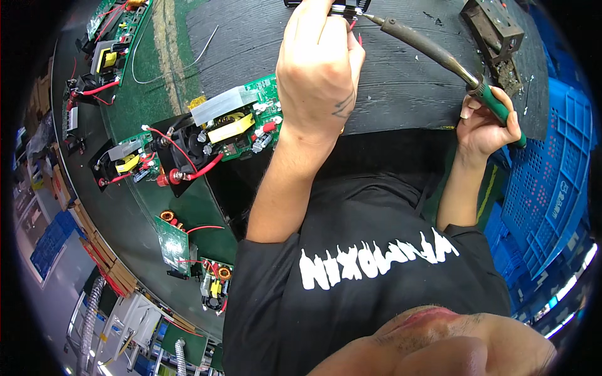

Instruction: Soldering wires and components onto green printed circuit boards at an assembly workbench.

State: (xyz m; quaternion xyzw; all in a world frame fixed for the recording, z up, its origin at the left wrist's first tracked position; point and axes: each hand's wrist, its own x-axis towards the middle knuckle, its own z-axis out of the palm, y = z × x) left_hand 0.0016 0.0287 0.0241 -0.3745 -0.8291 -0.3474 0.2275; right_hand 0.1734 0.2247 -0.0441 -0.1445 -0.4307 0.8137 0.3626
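Note:
My right hand (pixel 486 125) grips a soldering iron (pixel 433 53) by its green handle, with the long metal shaft slanting up and to the left. The iron's tip meets or nearly meets a small metal terminal at the edge of a black part (pixel 343 5), which the top of the picture cuts off. My left hand (pixel 320 69) is closed beside that part, its fingertips mostly hidden, so what they pinch cannot be made out. A short red wire (pixel 360 39) shows by its fingers. Left of this wrist lies a green circuit board (pixel 266 88) with a grey heatsink (pixel 222 105) and yellow transformer (pixel 231 128).
A dark mat (pixel 401 94) covers the bench under my hands. At the upper right stands a metal iron stand (pixel 492 31). Blue plastic crates (pixel 545 194) are to the right. More circuit boards (pixel 172 241) and a thin grey wire (pixel 194 62) lie to the left.

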